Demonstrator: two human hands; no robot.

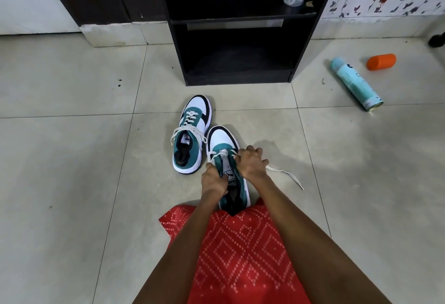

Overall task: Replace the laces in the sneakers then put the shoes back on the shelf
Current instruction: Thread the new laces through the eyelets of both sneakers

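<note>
Red skirt point(240, 255) foremost; left grip point(214, 181) holds near shoe point(222, 138), right grip point(251, 163) pinches its lace point(286, 173); far shoe point(196, 111) laced, neither shelved.

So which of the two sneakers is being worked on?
The nearer sneaker, on the right: the left hand grips it, the right hand holds its lace. The farther sneaker sits untouched.

Two sneakers point(207, 149) lie before the shelf point(238, 38), a can point(355, 83) right.
</note>
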